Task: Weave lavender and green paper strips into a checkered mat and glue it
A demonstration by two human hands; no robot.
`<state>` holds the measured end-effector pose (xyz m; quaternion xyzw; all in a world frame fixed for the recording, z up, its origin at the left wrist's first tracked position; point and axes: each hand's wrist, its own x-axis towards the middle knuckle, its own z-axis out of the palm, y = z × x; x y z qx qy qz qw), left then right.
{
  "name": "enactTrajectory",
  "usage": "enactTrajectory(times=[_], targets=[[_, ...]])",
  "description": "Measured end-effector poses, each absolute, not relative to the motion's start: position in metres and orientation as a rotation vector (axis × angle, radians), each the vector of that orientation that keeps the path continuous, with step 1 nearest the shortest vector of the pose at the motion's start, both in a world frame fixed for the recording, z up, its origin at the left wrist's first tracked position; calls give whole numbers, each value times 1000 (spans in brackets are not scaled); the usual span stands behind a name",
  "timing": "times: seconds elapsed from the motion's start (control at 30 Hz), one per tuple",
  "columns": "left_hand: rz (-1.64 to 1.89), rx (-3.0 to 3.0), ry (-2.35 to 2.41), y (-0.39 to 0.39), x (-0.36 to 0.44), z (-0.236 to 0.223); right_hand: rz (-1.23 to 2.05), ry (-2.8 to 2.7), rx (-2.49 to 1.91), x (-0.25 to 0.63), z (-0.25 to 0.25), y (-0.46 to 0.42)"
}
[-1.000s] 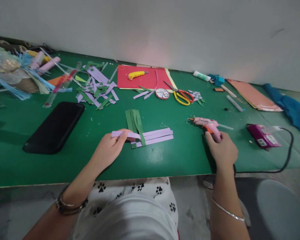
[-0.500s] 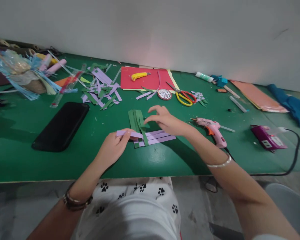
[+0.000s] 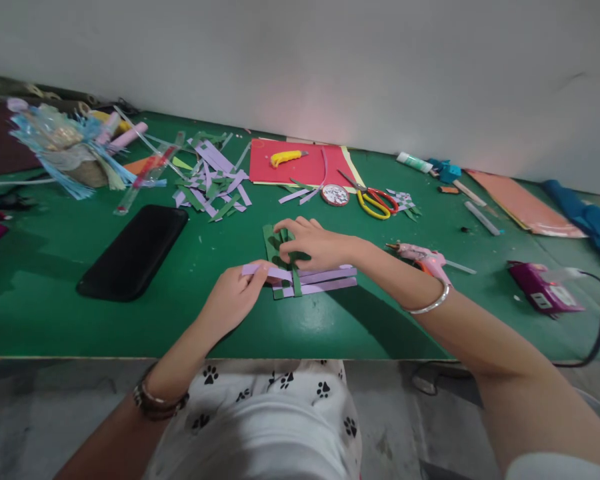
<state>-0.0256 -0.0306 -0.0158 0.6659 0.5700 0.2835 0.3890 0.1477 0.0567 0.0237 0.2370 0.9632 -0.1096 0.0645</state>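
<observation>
My left hand [image 3: 235, 293] pinches a purple paper strip [image 3: 273, 271] between thumb and fingers, over the left edge of a small woven piece. That piece has upright green paper strips [image 3: 270, 245] crossed by level purple strips [image 3: 330, 281] that run out to the right, flat on the table. My right hand [image 3: 313, 245] is bent over the upper part of the weave. Its thumb and forefinger curl round a green paper strip [image 3: 295, 263], which is partly hidden by the hand.
On the green table [image 3: 220, 333], a black phone [image 3: 135, 253] lies left. Behind are paper scraps [image 3: 213, 177], a yellow cutter [image 3: 286, 158] on red paper [image 3: 265, 175], and scissors [image 3: 375, 203]. A pink glue gun [image 3: 433, 260] and purple power box [image 3: 545, 290] sit right.
My right hand has moved left and down onto the green strips, and its fingers have closed in round one. My left hand keeps its pinch on the purple strip.
</observation>
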Motion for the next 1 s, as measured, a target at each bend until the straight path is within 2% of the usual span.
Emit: enactTrajectory(times=[0.4,1.0], targets=[[719,1698,1473,-31,-26,-18,-228,2865,673,147,41,63],[713,1754,1478,-31,-25,-16,-280,2853,743,143,23,67]])
